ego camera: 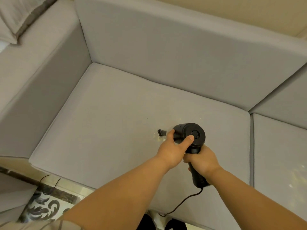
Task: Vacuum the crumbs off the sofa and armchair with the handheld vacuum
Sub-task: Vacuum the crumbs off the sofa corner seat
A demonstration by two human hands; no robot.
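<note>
**Nozzle down on the crumbs, both hands on the vacuum**

We hold the vacuum (193,134) over the grey sofa (116,117) seat, nozzle (162,132) pressed to the fabric right beside a small patch of pale crumbs (160,138). Our right hand (201,161) is wrapped round the handle, carrying the weight and aiming. Our left hand (172,146) steadies the body: fingers curl round the neck behind the nozzle, thumb laid against the round rear cap, likely to keep the tip flat on the cushion. The cord (182,203) trails off the handle's base and over the seat's front edge, clear of the nozzle.

We judge this cushion mostly done, with only faint specks near the vacuum. More crumbs lie scattered on the next cushion (282,163) to the right, so that patch looks untouched. We cannot tell whether the motor is running.
</note>
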